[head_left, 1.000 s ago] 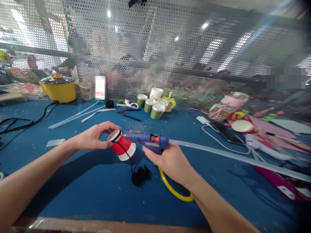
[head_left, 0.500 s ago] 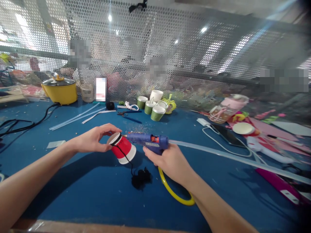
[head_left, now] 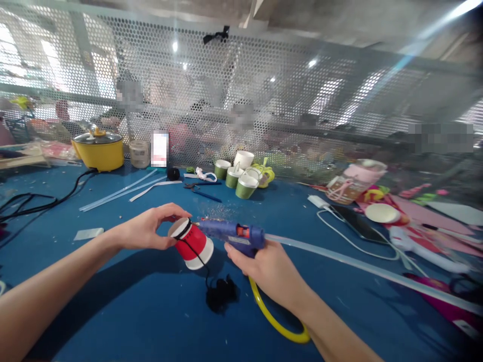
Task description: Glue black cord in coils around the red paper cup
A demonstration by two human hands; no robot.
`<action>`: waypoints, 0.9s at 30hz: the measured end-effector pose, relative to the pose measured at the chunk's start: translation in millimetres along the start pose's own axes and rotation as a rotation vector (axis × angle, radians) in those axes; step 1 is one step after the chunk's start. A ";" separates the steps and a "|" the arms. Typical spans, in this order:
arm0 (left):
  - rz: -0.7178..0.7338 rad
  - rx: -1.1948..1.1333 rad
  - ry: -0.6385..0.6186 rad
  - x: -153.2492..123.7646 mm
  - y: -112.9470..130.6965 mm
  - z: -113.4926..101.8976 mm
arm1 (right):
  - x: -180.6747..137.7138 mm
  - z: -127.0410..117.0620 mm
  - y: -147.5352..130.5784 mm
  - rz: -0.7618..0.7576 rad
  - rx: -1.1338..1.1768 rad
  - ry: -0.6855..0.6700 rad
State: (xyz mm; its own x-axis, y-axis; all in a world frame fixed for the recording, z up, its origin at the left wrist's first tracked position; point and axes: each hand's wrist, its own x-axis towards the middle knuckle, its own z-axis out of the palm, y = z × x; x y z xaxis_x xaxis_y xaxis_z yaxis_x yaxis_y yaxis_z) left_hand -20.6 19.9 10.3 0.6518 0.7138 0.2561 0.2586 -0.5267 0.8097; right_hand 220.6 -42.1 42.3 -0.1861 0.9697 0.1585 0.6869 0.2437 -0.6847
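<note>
My left hand (head_left: 149, 229) grips a small red paper cup (head_left: 192, 244) with a white rim, tilted on its side above the blue table (head_left: 124, 301). A black yarn runs round the cup's base and hangs down to a black tuft (head_left: 221, 294) on the table. My right hand (head_left: 264, 264) is wrapped round a blue hot glue gun (head_left: 234, 234) whose nozzle touches the cup's base. A clear glue stick (head_left: 339, 259) sticks out of the gun's back to the right, and its yellow cord (head_left: 275, 319) loops under my wrist.
At the back stand green paper cups (head_left: 241, 176), a yellow cooking pot (head_left: 100, 148), a jar (head_left: 139, 153), glue sticks (head_left: 121, 191) and scissors (head_left: 199, 187). A phone with white cable (head_left: 354, 221) and pink craft pieces (head_left: 422, 216) lie right. A perforated screen (head_left: 264, 100) walls off people behind.
My head tilted up a little, so everything sits lower in view. Both hands keep the same hold, with the gun's nozzle still at the cup's base.
</note>
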 end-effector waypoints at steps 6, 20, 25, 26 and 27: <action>-0.017 0.014 0.028 1.2 1.5 1.1 | -3.6 -0.2 -1.2 -0.029 -0.011 0.021; -0.056 0.054 0.056 1.2 -1.4 1.4 | -8.9 7.2 -4.1 -0.108 -0.073 -0.005; -0.049 0.060 0.054 1.1 -0.5 1.7 | -7.4 5.1 -5.1 -0.110 -0.084 0.037; -0.049 0.053 0.053 1.1 0.3 1.7 | -6.7 4.1 -5.2 -0.098 -0.077 0.050; -0.050 0.045 0.051 1.2 1.3 1.7 | -5.8 3.1 -5.1 -0.085 -0.067 0.056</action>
State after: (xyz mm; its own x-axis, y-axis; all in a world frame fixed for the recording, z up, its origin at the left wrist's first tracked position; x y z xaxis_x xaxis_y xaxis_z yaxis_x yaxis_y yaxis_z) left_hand -18.3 19.2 10.8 0.6005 0.7616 0.2437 0.3222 -0.5093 0.7980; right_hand 216.0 -49.0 42.7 -0.2071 0.9447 0.2544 0.7164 0.3235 -0.6181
